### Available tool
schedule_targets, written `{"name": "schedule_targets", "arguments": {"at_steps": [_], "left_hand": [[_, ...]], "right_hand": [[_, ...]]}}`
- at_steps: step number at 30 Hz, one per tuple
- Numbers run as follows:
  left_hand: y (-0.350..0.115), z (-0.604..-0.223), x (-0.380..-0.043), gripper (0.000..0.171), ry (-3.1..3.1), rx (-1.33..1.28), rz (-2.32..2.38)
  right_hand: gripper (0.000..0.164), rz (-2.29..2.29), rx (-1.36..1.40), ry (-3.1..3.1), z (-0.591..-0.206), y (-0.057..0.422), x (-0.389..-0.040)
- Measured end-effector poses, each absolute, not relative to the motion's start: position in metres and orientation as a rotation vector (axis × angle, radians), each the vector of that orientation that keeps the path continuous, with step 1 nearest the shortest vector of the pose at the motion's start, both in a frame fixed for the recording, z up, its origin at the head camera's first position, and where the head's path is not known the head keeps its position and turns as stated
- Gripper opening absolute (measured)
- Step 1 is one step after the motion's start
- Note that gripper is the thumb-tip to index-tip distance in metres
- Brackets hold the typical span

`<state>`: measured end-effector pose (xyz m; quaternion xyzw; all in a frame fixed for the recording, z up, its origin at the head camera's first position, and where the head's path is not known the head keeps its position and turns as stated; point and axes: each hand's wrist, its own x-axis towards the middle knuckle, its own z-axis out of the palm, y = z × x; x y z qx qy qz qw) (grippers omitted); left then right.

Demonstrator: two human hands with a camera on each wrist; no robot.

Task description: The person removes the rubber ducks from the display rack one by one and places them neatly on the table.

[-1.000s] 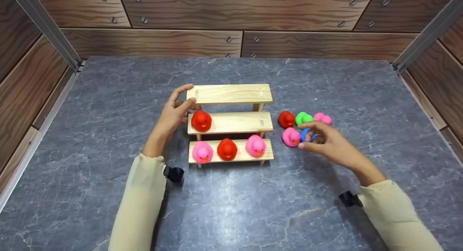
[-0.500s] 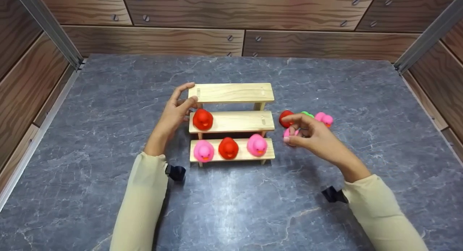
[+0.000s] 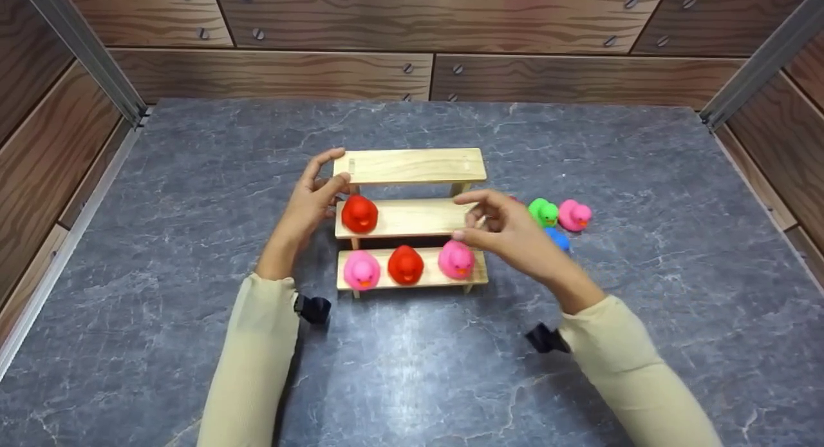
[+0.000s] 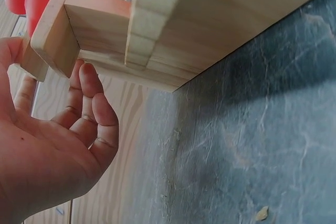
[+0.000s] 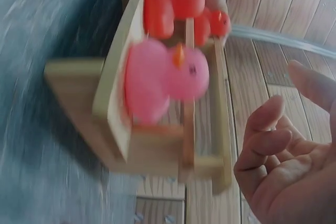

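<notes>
A pale wooden three-tier stand point(image 3: 412, 167) is in the middle of the table. My left hand point(image 3: 312, 199) grips the left end of its top tier, thumb in front and index finger behind. On the middle tier's left sits a red rubber duck point(image 3: 359, 214). Along the bottom tier are a pink duck point(image 3: 362, 270), another red duck point(image 3: 405, 265) and a second pink duck point(image 3: 456, 260). My right hand point(image 3: 508, 231) hovers by the middle tier's right end, thumb and index finger apart. In the right wrist view no object shows between the right hand's fingers point(image 5: 270, 142).
Right of the stand, a green duck point(image 3: 544, 212), a pink duck point(image 3: 574, 215) and a partly hidden blue duck point(image 3: 557, 238) sit on the grey marbled table point(image 3: 644, 176). My right hand covers most of the area just left of them. Wood-patterned walls point(image 3: 322, 15) surround the table.
My right hand has moved left, from above the loose ducks to the stand's right end. The green duck is back in fuller view, and the blue one partly. My left hand has stayed put.
</notes>
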<state>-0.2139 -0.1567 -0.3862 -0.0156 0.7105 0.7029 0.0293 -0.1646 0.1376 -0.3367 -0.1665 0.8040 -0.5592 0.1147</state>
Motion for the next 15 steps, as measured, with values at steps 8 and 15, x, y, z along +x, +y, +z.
{"name": "schedule_targets", "arguments": {"at_steps": [8,15], "left_hand": [[-0.157,-0.387,-0.214,0.046,2.195,-0.048,2.153],[-0.158,-0.386,-0.214,0.047,2.183,-0.021,2.151]], "right_hand": [[0.046,-1.628,-0.471,2.328,-0.338,0.105,-0.167],[0.047,-1.689,-0.440,2.296,-0.338,0.083,-0.168]]}}
